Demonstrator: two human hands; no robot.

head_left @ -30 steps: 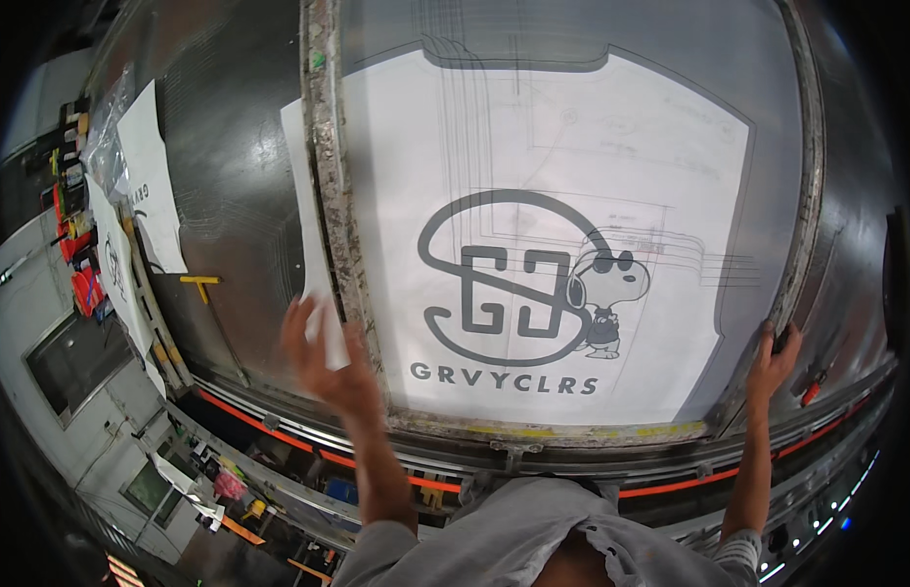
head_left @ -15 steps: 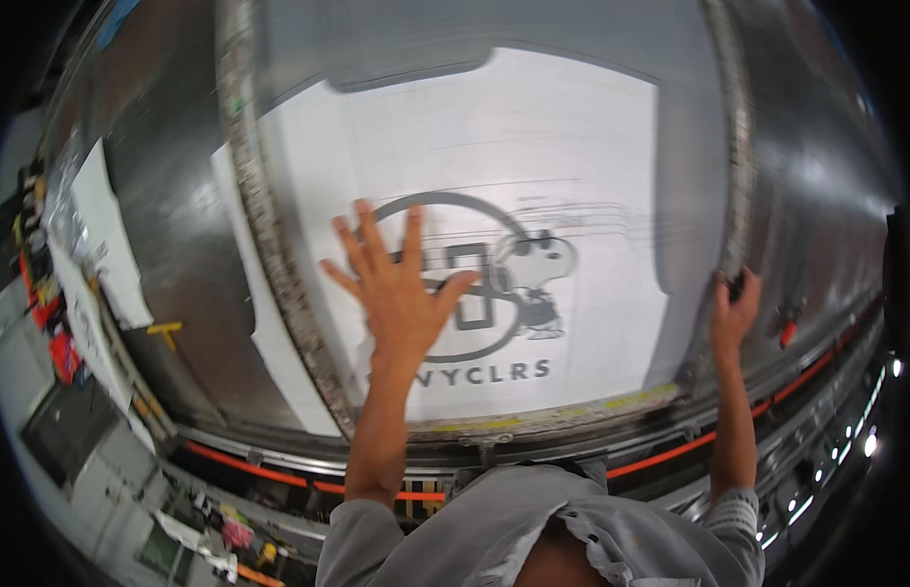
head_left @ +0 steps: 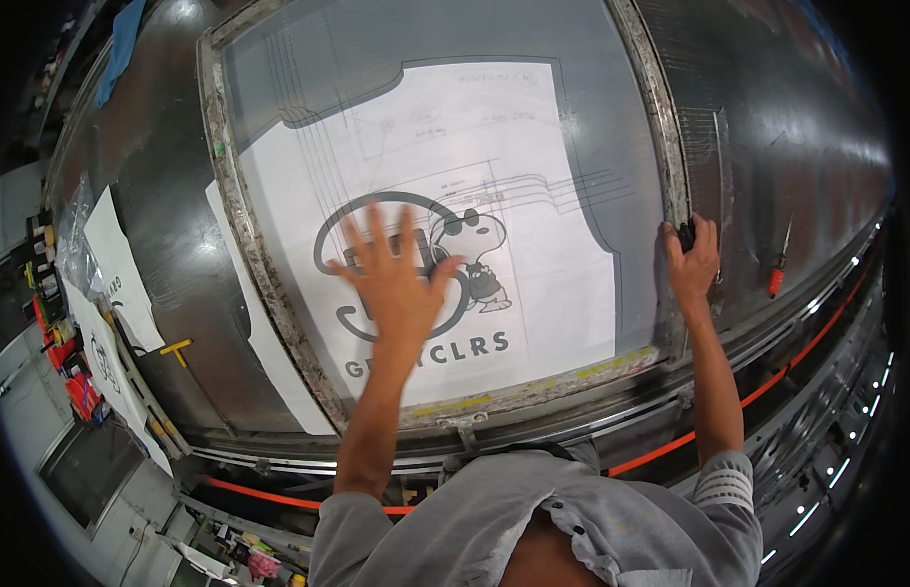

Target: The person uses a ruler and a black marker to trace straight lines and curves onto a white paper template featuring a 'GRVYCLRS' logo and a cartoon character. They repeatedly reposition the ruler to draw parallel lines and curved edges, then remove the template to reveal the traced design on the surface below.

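A screen-printing frame with worn, paint-stained bars lies on the dark table. Through its grey mesh shows a white paper pattern sheet in a garment-panel outline. Grey lettering, a ring-shaped emblem and a cartoon dog in sunglasses are seen on it. Over the emblem, slightly blurred, my left hand is spread flat with its fingers apart; whether it touches the mesh I cannot tell. At the frame's right bar, my right hand is closed around a small black object, partly hidden by the fingers.
A red-handled screwdriver lies on the table to the right. Left of the frame are a yellow T-handled tool and a cut white sheet. A blue cloth is at the far left. An orange strip runs along the near edge.
The view has shifted and sharpened, with the frame now farther left in it. Relative to the emblem, my left hand has moved right. My right hand stays at the right bar.
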